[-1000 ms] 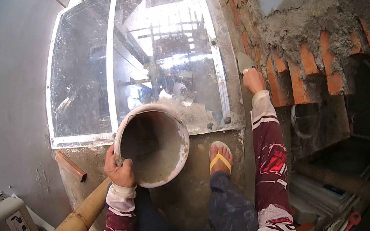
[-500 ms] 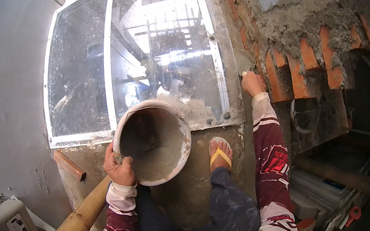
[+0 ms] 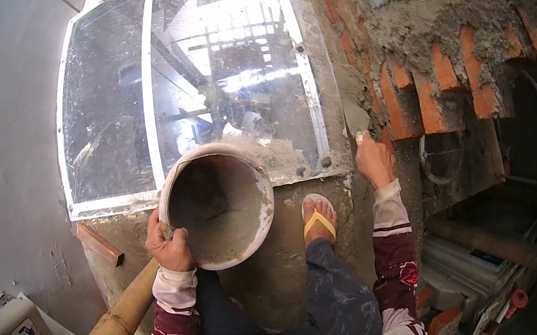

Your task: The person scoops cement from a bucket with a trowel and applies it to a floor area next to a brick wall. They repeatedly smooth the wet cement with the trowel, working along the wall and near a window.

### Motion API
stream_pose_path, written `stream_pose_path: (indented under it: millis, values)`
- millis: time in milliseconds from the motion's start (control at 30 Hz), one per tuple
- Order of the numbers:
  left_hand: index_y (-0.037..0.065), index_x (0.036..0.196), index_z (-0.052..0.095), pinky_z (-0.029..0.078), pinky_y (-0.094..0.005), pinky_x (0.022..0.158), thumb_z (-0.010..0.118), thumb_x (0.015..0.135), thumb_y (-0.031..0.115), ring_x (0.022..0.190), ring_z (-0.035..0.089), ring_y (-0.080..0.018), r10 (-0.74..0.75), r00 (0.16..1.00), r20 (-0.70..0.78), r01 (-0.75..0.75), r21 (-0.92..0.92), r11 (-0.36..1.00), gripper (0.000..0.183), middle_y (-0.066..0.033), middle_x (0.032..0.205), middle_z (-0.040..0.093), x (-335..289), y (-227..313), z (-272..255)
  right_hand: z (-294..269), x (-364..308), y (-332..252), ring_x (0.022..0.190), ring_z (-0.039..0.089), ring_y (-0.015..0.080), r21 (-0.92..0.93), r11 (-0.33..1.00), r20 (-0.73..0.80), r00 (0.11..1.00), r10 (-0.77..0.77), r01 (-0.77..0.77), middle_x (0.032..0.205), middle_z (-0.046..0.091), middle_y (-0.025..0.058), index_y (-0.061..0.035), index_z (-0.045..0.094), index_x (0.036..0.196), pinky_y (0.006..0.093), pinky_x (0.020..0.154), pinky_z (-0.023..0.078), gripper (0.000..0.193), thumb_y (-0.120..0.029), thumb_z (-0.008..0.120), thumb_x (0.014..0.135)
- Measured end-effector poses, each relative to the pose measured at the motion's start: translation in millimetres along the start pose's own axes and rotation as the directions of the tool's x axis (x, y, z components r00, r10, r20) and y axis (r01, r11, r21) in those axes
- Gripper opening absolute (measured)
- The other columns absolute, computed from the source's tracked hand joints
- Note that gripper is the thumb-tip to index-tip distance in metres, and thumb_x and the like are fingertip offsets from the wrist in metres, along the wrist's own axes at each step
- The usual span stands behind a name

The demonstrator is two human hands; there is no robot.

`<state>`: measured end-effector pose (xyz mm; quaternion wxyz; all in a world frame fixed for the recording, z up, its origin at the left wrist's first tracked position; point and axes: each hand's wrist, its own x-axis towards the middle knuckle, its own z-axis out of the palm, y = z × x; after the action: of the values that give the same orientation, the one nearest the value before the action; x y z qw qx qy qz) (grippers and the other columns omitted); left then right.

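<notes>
My left hand (image 3: 168, 248) is closed on the near left rim of a round, mortar-smeared bucket (image 3: 263, 227). The bucket is tilted, and its grey-coated inside faces me. Out to the right, my right hand (image 3: 376, 161) grips the handle of a trowel (image 3: 356, 117). Its flat blade points away from me, along the strip of mortar (image 3: 349, 85) between the glass panel and the brickwork. Whether the blade touches the mortar, I cannot tell.
A white-framed glass panel (image 3: 223, 96) lies beyond the bucket. Rough brickwork (image 3: 438, 111) juts out at the right, above a dark recess. A bamboo pole (image 3: 125, 310) and a loose brick piece (image 3: 101, 244) are at the lower left. My sandalled foot (image 3: 320, 220) rests on the ledge.
My right hand has drawn back toward me and a little right, bringing the trowel blade into clearer sight. My left hand still holds the bucket in nearly the same place.
</notes>
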<state>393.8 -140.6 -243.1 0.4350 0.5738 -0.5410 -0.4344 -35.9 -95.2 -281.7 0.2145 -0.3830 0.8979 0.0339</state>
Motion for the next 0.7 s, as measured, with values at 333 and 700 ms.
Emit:
stream_pose_path:
  millis: [333, 700]
  values:
    - [-0.011, 0.110, 0.065, 0.046, -0.0293, 0.093, 0.052, 0.068, -0.005, 0.103, 0.062, -0.0210, -0.023, 0.999, 0.040, 0.021, 0.046, 0.999, 0.044, -0.0136, 0.118, 0.063, 6, -11, 1, -1, 108, -32, 0.112, 0.061, 0.0463, 0.055, 0.997, -0.085, 0.995, -0.044, 0.049, 0.112, 0.066, 0.0295, -0.0018, 0.059, 0.120, 0.0568, 0.093, 0.044, 0.033, -0.018, 0.045, 0.096]
    - [-0.011, 0.116, 0.062, 0.045, -0.0295, 0.096, 0.050, 0.068, -0.007, 0.106, 0.062, -0.0209, -0.018, 1.000, 0.010, 0.019, -0.027, 0.999, 0.050, -0.0127, 0.118, 0.062, 4, -13, 0, 33, 51, 3, 0.106, 0.063, 0.0459, 0.052, 0.999, -0.009, 1.000, 0.013, -0.012, 0.109, 0.067, 0.0281, -0.0013, 0.058, 0.117, 0.0571, 0.090, 0.046, 0.029, -0.018, 0.048, 0.095]
